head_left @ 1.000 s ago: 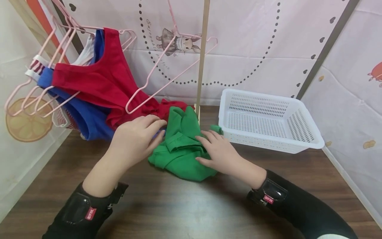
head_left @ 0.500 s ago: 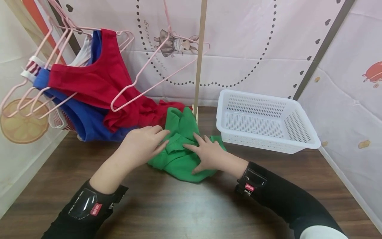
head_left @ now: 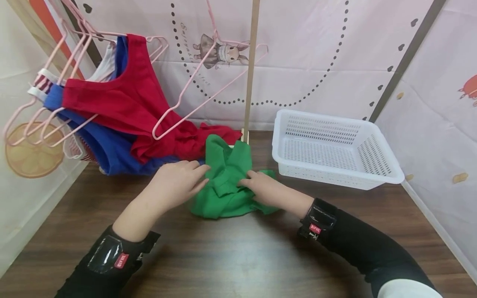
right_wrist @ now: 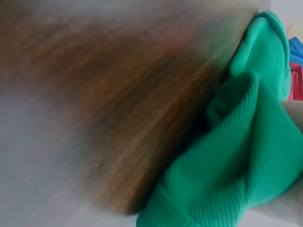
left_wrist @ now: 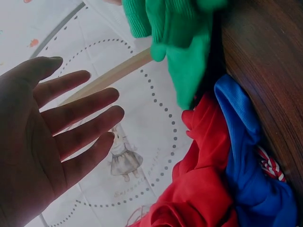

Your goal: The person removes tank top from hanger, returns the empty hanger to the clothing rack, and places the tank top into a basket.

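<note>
A crumpled green ribbed garment [head_left: 227, 165] lies on the table in the middle of the head view. My right hand [head_left: 267, 189] pinches a fold of it on its right side. In the right wrist view the green cloth [right_wrist: 213, 170] covers most of that hand, so the fingertips are hidden. My left hand [head_left: 178, 182] hovers just left of the garment. The left wrist view shows that hand [left_wrist: 61, 127] with its fingers spread and straight, holding nothing, apart from the cloth.
Red [head_left: 143, 99], blue [head_left: 112, 153] and striped tops hang on pink hangers at the left. A bare pink hanger [head_left: 155, 131] hangs beside an upright pole [head_left: 250, 82] behind the garment. At the back right stands a white perforated basket [head_left: 331, 176].
My right hand has gone from lying spread over the green garment to pinching it, and the cloth's front edge has been drawn up and shifted. My left hand moved slightly lower and has since stayed still.
</note>
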Available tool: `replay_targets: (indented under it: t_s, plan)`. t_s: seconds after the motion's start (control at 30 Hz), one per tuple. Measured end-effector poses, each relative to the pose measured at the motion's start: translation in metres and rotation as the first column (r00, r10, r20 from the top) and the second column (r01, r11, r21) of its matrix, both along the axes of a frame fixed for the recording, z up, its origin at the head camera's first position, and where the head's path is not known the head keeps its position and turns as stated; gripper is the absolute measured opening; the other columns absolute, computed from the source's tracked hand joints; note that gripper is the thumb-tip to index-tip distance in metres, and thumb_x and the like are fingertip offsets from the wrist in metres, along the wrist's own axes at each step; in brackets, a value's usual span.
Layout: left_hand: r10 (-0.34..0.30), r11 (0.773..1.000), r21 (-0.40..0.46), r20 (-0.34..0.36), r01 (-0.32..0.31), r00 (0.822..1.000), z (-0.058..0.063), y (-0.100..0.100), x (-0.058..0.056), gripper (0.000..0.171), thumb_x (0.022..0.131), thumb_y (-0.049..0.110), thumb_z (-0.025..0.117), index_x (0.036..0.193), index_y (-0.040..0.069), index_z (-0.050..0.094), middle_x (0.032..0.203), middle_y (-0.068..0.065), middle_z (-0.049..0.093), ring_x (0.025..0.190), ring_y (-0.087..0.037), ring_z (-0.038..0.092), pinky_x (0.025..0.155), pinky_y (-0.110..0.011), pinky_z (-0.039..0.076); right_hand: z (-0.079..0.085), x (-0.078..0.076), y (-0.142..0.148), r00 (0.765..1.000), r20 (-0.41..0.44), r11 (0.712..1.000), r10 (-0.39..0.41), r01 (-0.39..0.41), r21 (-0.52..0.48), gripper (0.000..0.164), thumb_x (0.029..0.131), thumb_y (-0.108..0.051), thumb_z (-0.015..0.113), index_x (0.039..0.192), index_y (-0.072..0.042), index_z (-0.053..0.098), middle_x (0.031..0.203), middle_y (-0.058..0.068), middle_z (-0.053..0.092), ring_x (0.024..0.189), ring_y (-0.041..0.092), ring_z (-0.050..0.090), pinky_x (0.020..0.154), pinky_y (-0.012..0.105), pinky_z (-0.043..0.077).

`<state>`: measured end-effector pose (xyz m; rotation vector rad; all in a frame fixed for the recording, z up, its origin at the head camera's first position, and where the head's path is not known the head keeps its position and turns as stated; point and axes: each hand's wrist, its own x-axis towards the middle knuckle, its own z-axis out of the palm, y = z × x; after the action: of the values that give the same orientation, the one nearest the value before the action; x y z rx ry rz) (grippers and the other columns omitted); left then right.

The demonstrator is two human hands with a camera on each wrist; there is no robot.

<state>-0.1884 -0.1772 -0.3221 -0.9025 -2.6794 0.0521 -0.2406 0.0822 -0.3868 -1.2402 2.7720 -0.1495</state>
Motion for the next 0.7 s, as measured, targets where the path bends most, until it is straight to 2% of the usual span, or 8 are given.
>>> replay_targets:
  t_s: [0.13,0.37,0.53,0.7]
  plan:
    - [-0.012,1.0,0.018,-0.012,0.012,1.0,0.002,0.0,0.001,0.036,0.087,0.027,0.073,0.116,0.007,0.067,0.084,-0.006,0.066,0.069,-0.02,0.063,0.055,-0.033,0.052,0.004,-0.004,0.005,1.0,0.018,0.996,0.003,-0.001,-0.094,0.042,0.084,0.009,0.064,0.122,-0.008,0.066,0.104,0.01,0.055,0.084,0.02,0.058,0.075,0.03,0.049]
    - [-0.001,1.0,0.024,0.046,0.0,0.999,0.005,0.0,0.005,0.038,0.089,0.029,0.07,0.121,0.009,0.067,0.09,-0.006,0.068,0.075,-0.021,0.066,0.061,-0.035,0.054,0.015,-0.005,0.018,0.997,0.069,0.975,-0.035,0.049,-0.217,0.035,0.086,0.003,0.066,0.12,-0.004,0.066,0.113,0.011,0.058,0.103,0.022,0.058,0.09,0.033,0.049]
    - [-0.015,0.999,0.037,0.038,0.014,0.999,0.008,0.001,0.006,0.035,0.09,0.028,0.07,0.12,0.01,0.067,0.088,-0.004,0.067,0.074,-0.019,0.065,0.061,-0.034,0.053,0.025,-0.002,0.023,0.998,0.041,0.944,-0.044,0.055,-0.326,0.032,0.086,0.007,0.063,0.117,-0.001,0.068,0.112,0.012,0.059,0.103,0.023,0.058,0.088,0.034,0.049]
    - [-0.037,0.998,0.052,0.022,0.036,0.999,0.011,0.003,0.006,0.034,0.091,0.028,0.068,0.12,0.011,0.067,0.088,-0.003,0.067,0.075,-0.019,0.065,0.061,-0.034,0.053,0.037,0.003,0.027,0.998,-0.003,0.893,-0.063,0.055,-0.446,0.033,0.082,0.011,0.062,0.112,-0.002,0.07,0.106,0.009,0.06,0.098,0.023,0.058,0.085,0.034,0.049]
